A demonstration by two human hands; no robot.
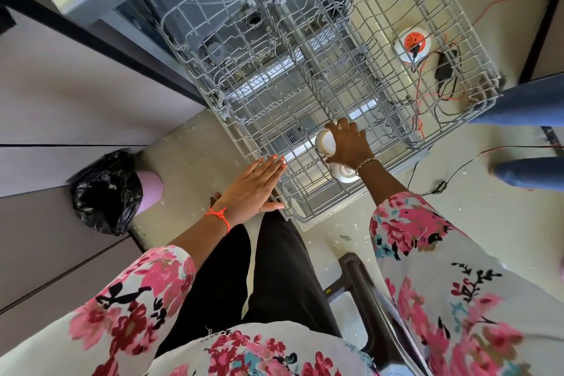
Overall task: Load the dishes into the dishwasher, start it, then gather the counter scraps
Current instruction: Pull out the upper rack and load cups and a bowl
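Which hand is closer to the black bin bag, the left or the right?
Left. The left hand rests flat on the near edge of the rack, to the right of the bin bag; the right hand is farther right, holding a white cup inside the rack.

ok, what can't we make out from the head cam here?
Head view only:
- White cup: mostly covered by the right hand; no handle visible.
- Second cup: under the right wrist; print too small to read; held or resting, cannot tell.
- Below the rack: its wires clutter the view.
- Left hand: lies flat, hiding the rack edge beneath.
- Legs in jeans: cut off by the right edge.
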